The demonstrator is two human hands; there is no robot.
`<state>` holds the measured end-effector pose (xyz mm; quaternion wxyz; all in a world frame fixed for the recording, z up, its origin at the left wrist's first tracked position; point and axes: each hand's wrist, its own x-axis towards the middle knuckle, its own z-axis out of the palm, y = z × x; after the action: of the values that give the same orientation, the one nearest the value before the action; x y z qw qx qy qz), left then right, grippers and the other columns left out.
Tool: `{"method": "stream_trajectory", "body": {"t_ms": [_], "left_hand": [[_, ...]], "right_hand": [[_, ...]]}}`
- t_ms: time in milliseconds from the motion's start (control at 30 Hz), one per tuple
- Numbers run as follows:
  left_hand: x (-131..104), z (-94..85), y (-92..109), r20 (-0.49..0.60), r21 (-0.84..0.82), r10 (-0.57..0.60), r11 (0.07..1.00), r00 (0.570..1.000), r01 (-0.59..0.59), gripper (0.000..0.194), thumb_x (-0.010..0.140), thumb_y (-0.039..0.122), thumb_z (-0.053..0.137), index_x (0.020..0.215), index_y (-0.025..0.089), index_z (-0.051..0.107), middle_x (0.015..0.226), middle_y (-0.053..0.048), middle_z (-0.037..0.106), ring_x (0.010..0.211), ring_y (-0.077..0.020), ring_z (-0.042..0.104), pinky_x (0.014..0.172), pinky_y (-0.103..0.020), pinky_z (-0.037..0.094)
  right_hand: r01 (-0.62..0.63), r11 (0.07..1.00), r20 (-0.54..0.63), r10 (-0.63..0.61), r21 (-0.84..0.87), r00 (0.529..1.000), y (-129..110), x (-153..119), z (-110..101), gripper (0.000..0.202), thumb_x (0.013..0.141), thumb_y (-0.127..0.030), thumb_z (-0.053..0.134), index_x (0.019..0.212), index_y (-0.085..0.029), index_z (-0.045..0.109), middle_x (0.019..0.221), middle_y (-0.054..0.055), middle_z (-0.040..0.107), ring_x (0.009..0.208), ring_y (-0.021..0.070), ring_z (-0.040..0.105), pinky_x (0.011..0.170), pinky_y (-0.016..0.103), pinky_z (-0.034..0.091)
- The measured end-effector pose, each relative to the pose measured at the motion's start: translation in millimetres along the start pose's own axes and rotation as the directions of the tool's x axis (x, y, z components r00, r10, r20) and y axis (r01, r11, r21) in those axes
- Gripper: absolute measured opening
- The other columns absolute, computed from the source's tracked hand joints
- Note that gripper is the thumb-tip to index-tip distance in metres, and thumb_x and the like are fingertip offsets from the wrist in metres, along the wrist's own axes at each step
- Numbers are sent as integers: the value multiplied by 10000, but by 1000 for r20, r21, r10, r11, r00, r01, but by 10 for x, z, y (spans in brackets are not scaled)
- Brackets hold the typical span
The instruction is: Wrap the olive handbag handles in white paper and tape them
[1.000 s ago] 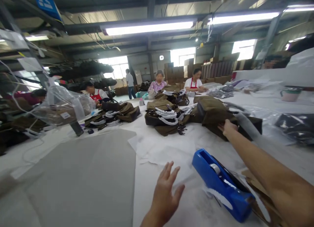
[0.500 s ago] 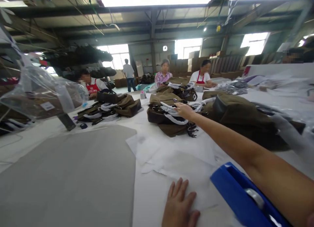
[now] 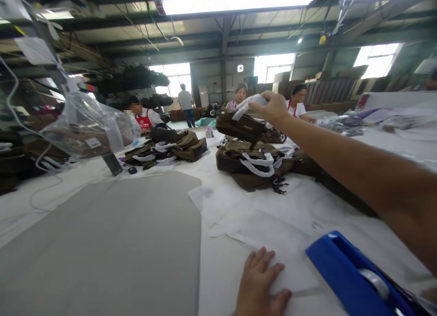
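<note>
A: What changes on your feed?

B: Mostly the right hand (image 3: 271, 107). Half a second ago I see it low, about level with the handles of the front bag (image 3: 234, 162). Now it is higher, closed around the white-wrapped handles (image 3: 247, 104) of an olive-brown bag (image 3: 237, 126), the one that lies behind the front bag in the earlier view.

A: So where is that bag now?

B: Raised, hanging by its handles above and behind the front bag. From my angle I can't tell whether its underside is fully clear of what lies below. It also covers part of the person in the floral top (image 3: 233, 104) across the tabletop (image 3: 216, 286), who shows more fully before the lift.

A: And the left hand?

B: The left hand (image 3: 257, 284) matches the previous view: palm down, fingers spread wide, gripping nothing, resting on the white sheets (image 3: 273, 234). A full second back I have it in a different pose, fingers pointing up.

A: Anything else shifting around it?

B: The front bag keeps its place. The blue tape dispenser (image 3: 341, 270) sits just right of the left hand, the grey board (image 3: 136, 243) lies to its left, and the other bags (image 3: 189, 147) rest beyond that board.
</note>
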<state>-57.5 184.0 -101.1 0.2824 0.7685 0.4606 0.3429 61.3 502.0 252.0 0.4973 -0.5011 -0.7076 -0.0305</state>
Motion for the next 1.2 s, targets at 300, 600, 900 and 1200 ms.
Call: {"method": "stream_trajectory", "body": {"t_ms": [300,600,900,1200], "left_hand": [[-171,-899,955,-579,-570,-391,821,715,-12,549,1025,465,494,1516,225,446,1559,-127,485,1409,-239,496,1160,-419,427],[-1288,-1405,2046,-313,-316,-291,930,904,191,423,944,469,634,1295,239,685,1301,-73,711,1250,-292,633,1094,-447,498],[-1371,-1161,2223,-377,-249,-197,963,905,106,300,949,402,632,1140,212,764,1132,-89,730,945,-224,716,744,-288,619],[-1115,-1401,2047,-2,-250,26,968,1000,-26,715,992,684,293,1251,179,729,1317,-155,684,1220,-313,644,1051,-484,520]], "right_hand": [[-516,596,453,269,615,850,-1228,-634,-1333,250,1026,-220,538,805,-104,524,657,-50,549,584,35,522,719,227,522],[-836,-118,844,66,536,532,-1803,-2853,-1608,80,910,-154,622,832,-166,610,753,17,690,669,128,659,708,240,577],[-561,468,675,-108,683,730,-1597,-4031,-2153,729,817,-366,780,1476,-335,471,1487,77,545,1404,302,483,1168,512,392],[-513,665,738,-87,543,669,-1117,-4497,-2348,450,897,-237,601,1327,-359,655,1216,-5,735,1110,277,691,977,422,540]]}}
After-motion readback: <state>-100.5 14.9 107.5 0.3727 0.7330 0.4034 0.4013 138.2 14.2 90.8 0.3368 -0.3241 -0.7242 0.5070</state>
